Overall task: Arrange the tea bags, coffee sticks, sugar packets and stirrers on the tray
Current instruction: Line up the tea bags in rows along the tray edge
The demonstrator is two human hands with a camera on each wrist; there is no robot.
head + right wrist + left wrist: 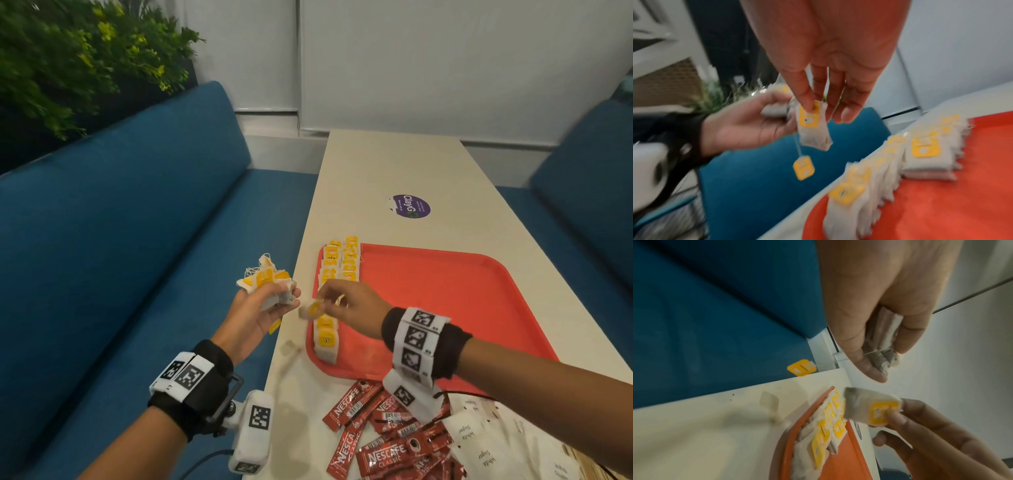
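Nearest you, a heap of red coffee sticks [387,435] and white sugar packets [479,442] lies on the tabletop [394,164] off the red tray [445,294], so you are in the tea-bag step, with two rows of tea bags [337,270] along the tray's left edge. Your left hand [255,310] grips a bunch of tea bags [265,279] beside the tabletop, while your right hand [352,305] pinches a single tea bag [313,310] in its fingers [807,99]; next, lower it squarely into the row. Counts are blurred: roughly a dozen tea bags laid, about ten sticks, several packets, no stirrers visible.
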